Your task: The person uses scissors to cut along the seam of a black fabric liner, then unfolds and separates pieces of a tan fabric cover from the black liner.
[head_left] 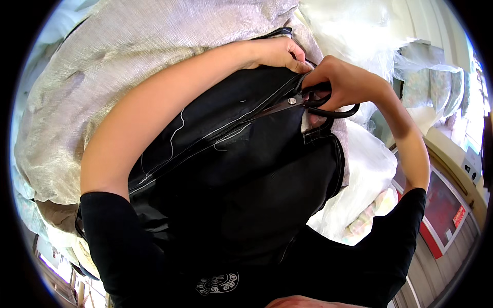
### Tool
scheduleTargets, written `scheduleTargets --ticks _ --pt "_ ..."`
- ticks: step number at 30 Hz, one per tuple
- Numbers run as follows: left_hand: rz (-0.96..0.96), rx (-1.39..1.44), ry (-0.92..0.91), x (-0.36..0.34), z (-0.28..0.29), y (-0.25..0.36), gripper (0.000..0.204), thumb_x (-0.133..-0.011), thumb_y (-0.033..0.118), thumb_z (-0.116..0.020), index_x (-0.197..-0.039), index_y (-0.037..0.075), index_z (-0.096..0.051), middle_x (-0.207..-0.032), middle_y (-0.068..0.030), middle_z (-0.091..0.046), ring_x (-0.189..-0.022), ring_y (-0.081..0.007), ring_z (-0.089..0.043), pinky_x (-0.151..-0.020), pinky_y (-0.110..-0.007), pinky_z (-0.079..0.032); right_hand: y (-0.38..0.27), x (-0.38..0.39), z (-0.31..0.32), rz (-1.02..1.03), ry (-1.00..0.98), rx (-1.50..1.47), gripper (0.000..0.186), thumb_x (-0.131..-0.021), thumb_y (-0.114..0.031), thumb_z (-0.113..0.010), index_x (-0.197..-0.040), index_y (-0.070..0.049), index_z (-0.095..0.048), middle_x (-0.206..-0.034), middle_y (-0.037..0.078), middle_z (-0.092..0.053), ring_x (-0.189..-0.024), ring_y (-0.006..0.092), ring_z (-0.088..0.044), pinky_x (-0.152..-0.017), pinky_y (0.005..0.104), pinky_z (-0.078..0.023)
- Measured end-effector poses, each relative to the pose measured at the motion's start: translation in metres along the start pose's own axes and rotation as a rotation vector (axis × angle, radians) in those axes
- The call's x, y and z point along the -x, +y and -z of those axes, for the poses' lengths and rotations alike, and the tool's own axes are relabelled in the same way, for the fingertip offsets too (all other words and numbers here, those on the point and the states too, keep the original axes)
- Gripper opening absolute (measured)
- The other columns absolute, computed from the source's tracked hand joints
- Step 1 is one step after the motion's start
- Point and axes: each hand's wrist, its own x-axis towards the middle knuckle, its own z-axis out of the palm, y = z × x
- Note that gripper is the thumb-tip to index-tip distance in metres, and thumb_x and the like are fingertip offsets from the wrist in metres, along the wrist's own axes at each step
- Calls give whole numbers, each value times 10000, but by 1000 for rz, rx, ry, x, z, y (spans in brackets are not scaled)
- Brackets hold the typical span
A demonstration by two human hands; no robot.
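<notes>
Right hand [344,84] grips scissors [303,102] w/ fingers through black loops. Long axis runs handles-right to blades-left, tips angled down-left along seam of black fabric [231,169]. Left hand [275,54], just above scissors, pinches fabric edge. Beige cloth [128,51] lies beyond.
</notes>
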Motion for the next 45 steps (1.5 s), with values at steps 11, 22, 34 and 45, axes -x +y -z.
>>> scheduleTargets --ticks 11,22,34,45 --pt "-118 -143 53 0 -2 1 164 -884 224 -740 -888 68 -690 -835 1 -661 -842 -98 -568 -787 -276 -455 -6 5 0 -42 -78 53 263 -722 -174 -755 -749 -2 -559 -567 71 -412 -529 156 -371 -515 324 -350" --pt "-523 -1132 612 79 -52 95 285 -806 169 -648 -1060 46 -608 -973 -168 -568 -893 -361 -574 -779 -483 -470 -5 15 -16 -51 -1 491 317 -738 -343 -719 -780 -59 -582 -671 116 -617 -617 307 -578 -604 457 -448" --pt "-58 -1255 472 138 -248 36 517 -958 395 -515 -1257 -24 -558 -1289 -224 -559 -1229 -388 -500 -1039 -505 -361 0 17 -36 -110 118 300 367 -754 -237 -782 -990 -12 -614 -821 78 -668 -759 202 -610 -678 355 -486" --pt "-129 -950 418 149 -355 28 789 -953 499 -498 -1382 -154 -385 -1421 -331 -449 -1358 -432 -416 -1150 -460 -292 -24 56 -34 -24 48 -147 366 -811 -74 -721 -1165 -4 -661 -837 -42 -627 -749 45 -525 -648 226 -444"
